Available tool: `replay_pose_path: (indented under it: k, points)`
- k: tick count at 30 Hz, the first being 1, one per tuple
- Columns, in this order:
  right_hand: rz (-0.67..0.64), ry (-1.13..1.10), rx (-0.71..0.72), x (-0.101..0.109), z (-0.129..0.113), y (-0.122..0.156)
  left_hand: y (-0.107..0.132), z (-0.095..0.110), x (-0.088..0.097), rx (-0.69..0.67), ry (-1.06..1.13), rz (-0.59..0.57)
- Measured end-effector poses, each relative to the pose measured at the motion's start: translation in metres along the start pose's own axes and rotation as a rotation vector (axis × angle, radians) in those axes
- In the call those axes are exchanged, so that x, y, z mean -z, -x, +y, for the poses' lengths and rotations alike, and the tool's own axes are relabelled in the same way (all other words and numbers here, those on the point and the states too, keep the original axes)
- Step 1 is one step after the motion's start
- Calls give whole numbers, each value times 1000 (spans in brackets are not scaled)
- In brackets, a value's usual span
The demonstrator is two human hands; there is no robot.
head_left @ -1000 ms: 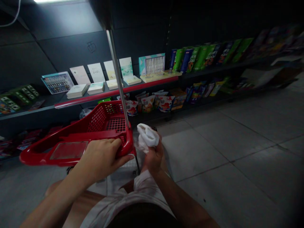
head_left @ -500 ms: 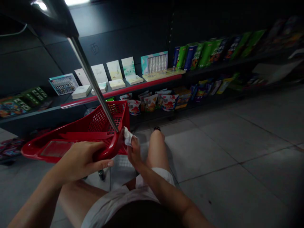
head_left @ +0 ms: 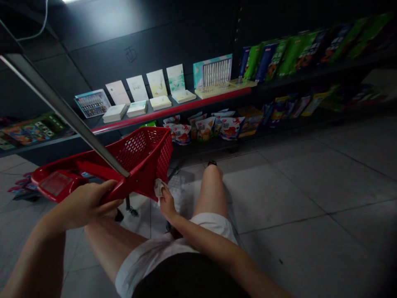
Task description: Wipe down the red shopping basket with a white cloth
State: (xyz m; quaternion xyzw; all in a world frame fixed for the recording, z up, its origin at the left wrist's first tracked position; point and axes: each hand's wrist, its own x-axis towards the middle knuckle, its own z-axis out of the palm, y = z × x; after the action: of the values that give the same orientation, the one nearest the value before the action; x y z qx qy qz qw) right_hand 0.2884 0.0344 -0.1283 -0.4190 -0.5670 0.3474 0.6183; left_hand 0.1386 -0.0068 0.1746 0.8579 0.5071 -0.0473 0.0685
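red plastic basket (head_left: 141, 153) in left hand (head_left: 82, 205), right hand (head_left: 167, 205) pressing white cloth (head_left: 159, 187) on it

The shopping basket (head_left: 139, 154) is red lattice, the cloth (head_left: 159, 187) white.

We are reading one sign only: a hand-drawn character, apparently 西, standing on the dark back panel (head_left: 102, 45) above the shelf. We are seeing print on the snack bags (head_left: 205, 129) and the green and blue packets (head_left: 287, 58), but we are making out no words, as it is too small and blurred. The pale cards (head_left: 156, 82) are also giving us nothing legible.
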Motion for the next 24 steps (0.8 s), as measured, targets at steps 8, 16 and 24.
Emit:
replay_pose_path:
  k: [8, 16, 24]
  points:
    - [-213, 116, 573, -6, -51, -83, 15, -32, 2, 115, 47, -139]
    - [-83, 181, 259, 1, 12, -149, 20, -37, 1, 103, -6, -132]
    - [-17, 95, 271, -26, -49, -97, 18, -40, -2, 96, 33, -150]
